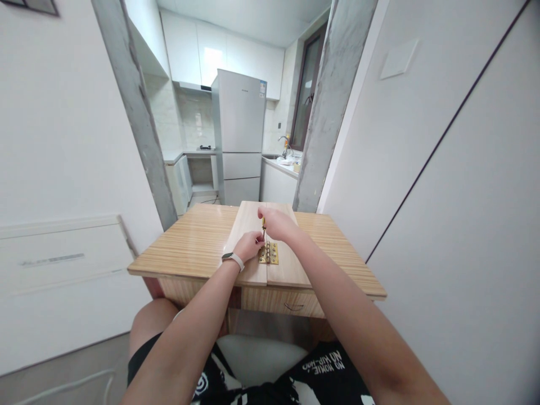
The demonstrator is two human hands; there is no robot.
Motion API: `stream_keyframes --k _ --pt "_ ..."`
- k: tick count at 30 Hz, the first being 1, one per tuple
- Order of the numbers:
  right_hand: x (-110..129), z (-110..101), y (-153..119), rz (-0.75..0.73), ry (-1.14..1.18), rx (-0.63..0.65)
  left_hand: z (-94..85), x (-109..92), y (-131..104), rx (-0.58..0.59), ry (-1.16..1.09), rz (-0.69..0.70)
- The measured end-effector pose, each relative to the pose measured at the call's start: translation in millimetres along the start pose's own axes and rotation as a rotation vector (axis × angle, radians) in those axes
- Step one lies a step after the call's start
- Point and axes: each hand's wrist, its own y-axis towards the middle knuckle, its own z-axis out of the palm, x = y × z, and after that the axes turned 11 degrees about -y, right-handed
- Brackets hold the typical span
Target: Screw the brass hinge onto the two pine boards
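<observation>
Two pale wooden boards (287, 274) lie side by side on the desk, with a brass hinge (274, 254) across their seam. My right hand (276, 223) is closed round the yellow handle of a screwdriver (264, 224), which stands upright with its shaft pointing down at the hinge's upper left part. Beside the shaft, the fingertips of my left hand (248, 246) are pinched together at the hinge's upper left edge. Whatever is between those fingertips is too small to make out. The screwdriver's tip is hidden by the fingers.
The striped wooden desk (189, 239) has a drawer with a metal handle (294, 306) below its front edge. White walls stand on both sides. Beyond the desk are a grey fridge (240, 118), cabinets and a sink with a faucet (283, 140).
</observation>
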Motion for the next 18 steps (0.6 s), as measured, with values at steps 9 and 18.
stream_keyframes --k 9,18 --pt "-13 -18 -14 0.035 0.075 -0.172 0.8 -6 -1 -0.054 0.144 -0.024" --pt "-40 10 -61 0.244 0.318 -0.327 1.9 -4 8 -0.136 0.305 -0.106"
